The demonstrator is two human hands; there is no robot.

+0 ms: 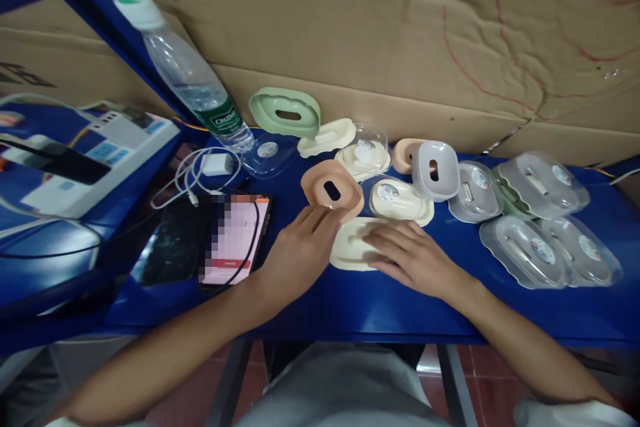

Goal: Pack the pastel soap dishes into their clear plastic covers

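My left hand (307,240) has its fingers closed on the near edge of a peach plastic tray with an oval slot (345,190), which is tilted up off the table. Under and beside it lies a cream plastic tray (347,250). My right hand (407,250) rests over the right part of that cream tray, fingers stretched out flat across it. Just behind sits another cream piece with a clear cover and round sticker (410,203). A grey slotted tray (437,170) stands beyond my right hand, leaning by a second peach piece (404,155).
Several clear-lidded boxes (525,250) stand on the blue table (400,313) at right. A green slotted tray (285,113) leans against the cardboard (325,27). At left are a water bottle (200,90), white charger (217,163), phone (233,240) and power strip (107,157).
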